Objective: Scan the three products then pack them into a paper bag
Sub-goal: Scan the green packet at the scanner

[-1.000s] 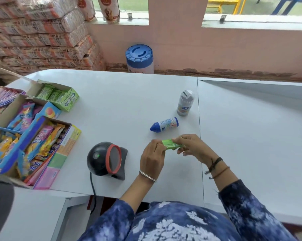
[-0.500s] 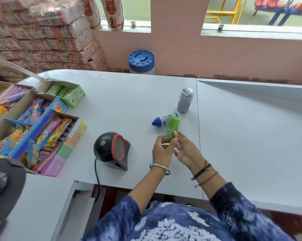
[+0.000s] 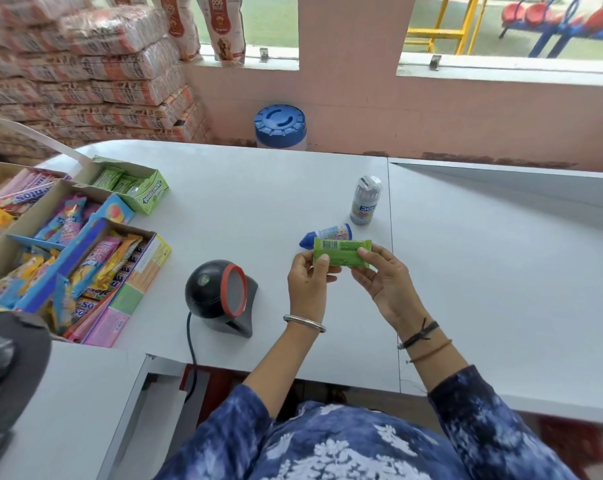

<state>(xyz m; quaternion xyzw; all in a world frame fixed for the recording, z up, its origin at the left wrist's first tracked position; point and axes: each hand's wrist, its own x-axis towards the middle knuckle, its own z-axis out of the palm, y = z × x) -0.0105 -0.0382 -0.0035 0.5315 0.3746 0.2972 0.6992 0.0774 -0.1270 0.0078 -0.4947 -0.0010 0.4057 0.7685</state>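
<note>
Behind the green packet pinched by both hands' grip, a blue-capped tube lies half hidden.

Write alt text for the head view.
Both hands, left hand and right hand, hold a green packet barcode-up above a white counter, right of a black scanner. Two small bottles sit beyond.

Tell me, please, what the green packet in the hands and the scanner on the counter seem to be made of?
Green packet: thin printed film or coated paper, slightly glossy, judging by its crimped end and printed barcode. Scanner: probably moulded black plastic, smooth with a soft sheen, with an orange-red ring around a flat window.
</note>
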